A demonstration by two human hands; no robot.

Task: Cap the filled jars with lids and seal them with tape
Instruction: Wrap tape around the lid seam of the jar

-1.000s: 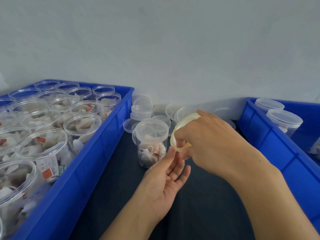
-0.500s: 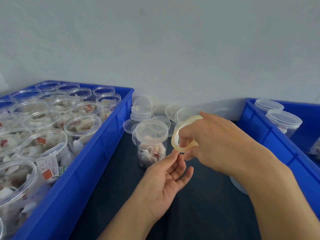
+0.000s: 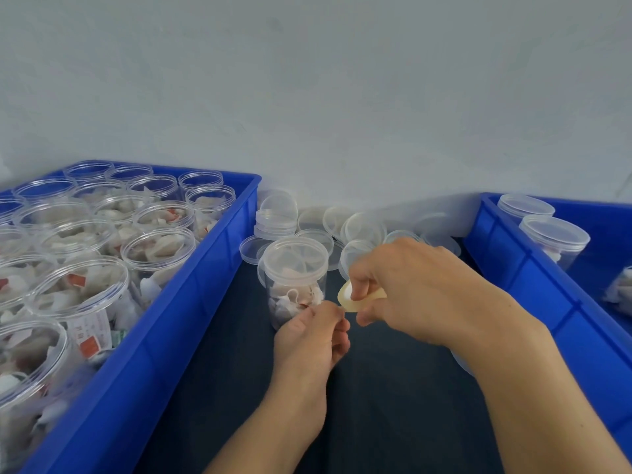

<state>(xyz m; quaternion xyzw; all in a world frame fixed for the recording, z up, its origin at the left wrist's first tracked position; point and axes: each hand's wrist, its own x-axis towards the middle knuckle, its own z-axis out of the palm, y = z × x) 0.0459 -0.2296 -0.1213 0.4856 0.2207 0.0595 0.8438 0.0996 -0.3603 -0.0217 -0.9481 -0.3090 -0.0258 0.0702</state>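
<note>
A clear jar point(image 3: 294, 285) filled with white sachets stands capped with a translucent lid point(image 3: 295, 255) on the dark table between two blue crates. Just right of it, my right hand point(image 3: 410, 289) grips a small yellowish tape roll point(image 3: 355, 301). My left hand point(image 3: 313, 336) sits below the jar with its fingers curled, pinching at the roll's lower edge, where the tape end seems to be. The roll is mostly hidden by my fingers.
The left blue crate point(image 3: 178, 336) holds several open filled jars. The right blue crate point(image 3: 533, 285) holds capped jars point(image 3: 554, 239). Loose lids point(image 3: 345, 224) and a lid stack point(image 3: 276, 217) lie against the wall behind the jar.
My right hand lowered the tape roll towards the table. My left hand turned from palm-up and open to curled, with fingertips pinching at the roll.
</note>
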